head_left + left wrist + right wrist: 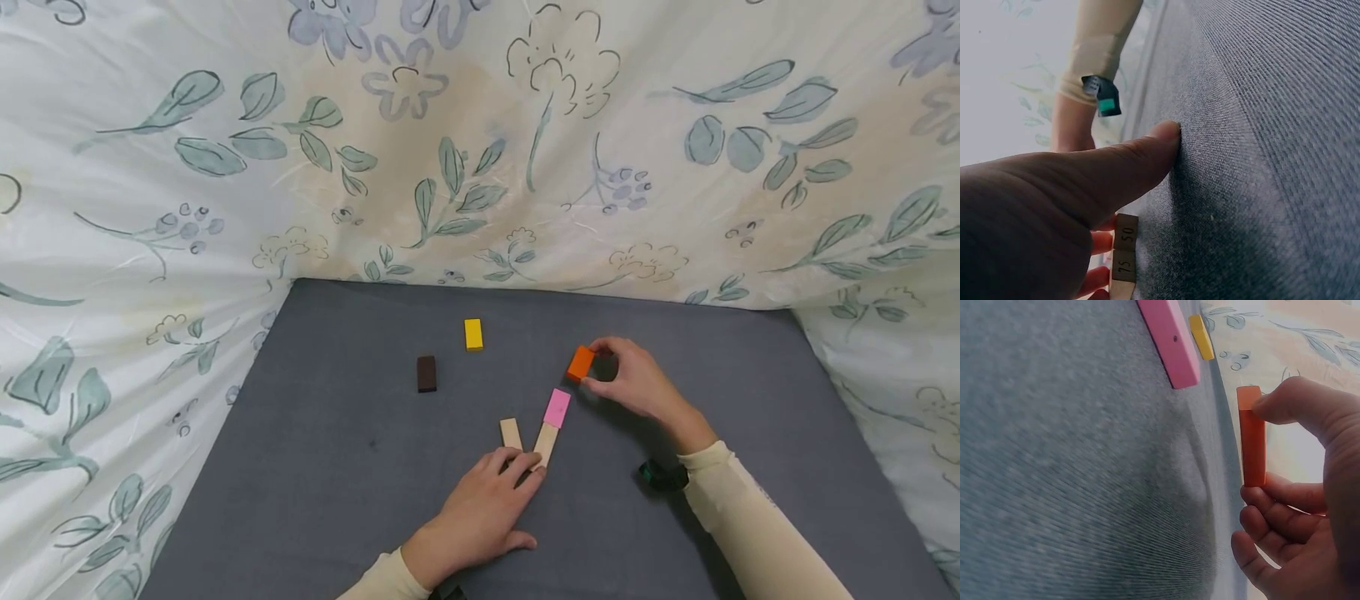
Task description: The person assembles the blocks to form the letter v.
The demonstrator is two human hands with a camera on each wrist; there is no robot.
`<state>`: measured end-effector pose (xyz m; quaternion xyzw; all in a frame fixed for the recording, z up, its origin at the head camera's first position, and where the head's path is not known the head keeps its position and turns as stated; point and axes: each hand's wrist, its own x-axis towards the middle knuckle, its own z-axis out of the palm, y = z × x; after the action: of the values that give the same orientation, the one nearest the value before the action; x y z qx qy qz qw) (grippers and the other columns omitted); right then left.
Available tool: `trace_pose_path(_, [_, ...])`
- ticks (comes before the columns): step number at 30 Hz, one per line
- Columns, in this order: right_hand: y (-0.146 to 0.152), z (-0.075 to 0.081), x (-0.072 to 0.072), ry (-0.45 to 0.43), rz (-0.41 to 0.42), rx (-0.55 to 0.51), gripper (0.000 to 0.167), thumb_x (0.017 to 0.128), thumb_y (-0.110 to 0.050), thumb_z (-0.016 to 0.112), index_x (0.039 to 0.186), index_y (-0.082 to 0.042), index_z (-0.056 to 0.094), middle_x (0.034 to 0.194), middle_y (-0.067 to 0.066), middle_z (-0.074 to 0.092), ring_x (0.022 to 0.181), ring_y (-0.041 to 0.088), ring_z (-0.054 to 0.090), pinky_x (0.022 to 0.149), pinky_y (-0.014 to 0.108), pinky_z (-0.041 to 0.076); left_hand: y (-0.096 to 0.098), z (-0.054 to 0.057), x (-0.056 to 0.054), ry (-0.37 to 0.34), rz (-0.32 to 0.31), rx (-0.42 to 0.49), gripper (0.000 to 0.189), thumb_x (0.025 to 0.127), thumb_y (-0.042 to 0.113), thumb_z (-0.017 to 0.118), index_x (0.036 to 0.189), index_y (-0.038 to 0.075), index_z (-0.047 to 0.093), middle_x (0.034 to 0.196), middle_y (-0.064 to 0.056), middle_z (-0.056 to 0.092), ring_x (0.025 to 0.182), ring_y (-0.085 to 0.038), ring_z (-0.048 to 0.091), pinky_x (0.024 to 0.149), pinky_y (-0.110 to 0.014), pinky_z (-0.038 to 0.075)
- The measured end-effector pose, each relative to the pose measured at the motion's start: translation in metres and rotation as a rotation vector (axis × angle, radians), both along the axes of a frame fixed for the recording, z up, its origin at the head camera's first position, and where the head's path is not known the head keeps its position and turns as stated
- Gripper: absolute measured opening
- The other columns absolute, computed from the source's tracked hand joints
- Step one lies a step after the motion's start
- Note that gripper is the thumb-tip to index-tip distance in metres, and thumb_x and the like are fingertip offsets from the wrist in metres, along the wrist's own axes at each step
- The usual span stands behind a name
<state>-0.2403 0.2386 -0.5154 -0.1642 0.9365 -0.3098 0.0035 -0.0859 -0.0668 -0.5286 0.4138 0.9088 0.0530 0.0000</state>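
My right hand point(636, 379) pinches an orange block point(581, 363) by its two ends, thumb on one and index finger on the other. In the right wrist view the orange block point(1254, 447) is tilted nearly upright in that grip. Just below it in the head view lies a pink block point(557, 408), end to end with a plain wooden block point(547, 442). My left hand point(483, 508) rests its fingertips on the plain wood, thumb spread out to the side. Beside them a second plain wooden block point(510, 432) is partly hidden by the fingers. Printed numbers show on the wooden blocks point(1125, 265) in the left wrist view.
A yellow block point(473, 334) and a dark brown block point(427, 373) lie apart toward the back of the grey cloth surface point(315, 467). Floral fabric point(480, 167) rises behind it and along both sides.
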Motion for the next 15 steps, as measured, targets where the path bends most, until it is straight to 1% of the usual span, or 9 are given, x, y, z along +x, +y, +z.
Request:
trace_pose_path(4, [0.0007,-0.0013,0.0036,0.002,0.002,0.001,0.059,0.088,-0.028,0.089,0.132,0.004,0.066,0.125,0.021,0.068,0.109,0.038,0.061,0.096,0.059,0.053,0.0026,-0.0009,-0.0012,-0.008,-0.004,0.0,0.09,0.083,0.069,0.085,0.153,0.018,0.06,0.156,-0.001,0.05,0.138,-0.021,0.046,0.114,-0.04,0.048])
trace_pose_path(9, [0.0011,-0.0012,0.0066,0.008,-0.004,0.003,0.058,0.088,-0.028,0.09,0.131,0.003,0.067,0.124,0.02,0.067,0.109,0.038,0.061,0.098,0.061,0.052,0.0048,-0.0011,-0.0032,0.0,-0.012,0.008,0.09,0.084,0.069,0.085,0.153,0.018,0.06,0.157,-0.001,0.05,0.138,-0.021,0.046,0.114,-0.039,0.048])
trace_pose_path(15, [-0.0049,-0.0094,0.0086,-0.011,0.022,0.003,0.058,0.089,-0.03,0.09,0.132,0.001,0.068,0.124,0.018,0.068,0.11,0.036,0.062,0.1,0.059,0.053,0.0022,-0.0008,-0.0017,-0.018,-0.008,0.006,0.09,0.084,0.069,0.085,0.153,0.019,0.06,0.156,-0.001,0.05,0.137,-0.022,0.047,0.114,-0.04,0.048])
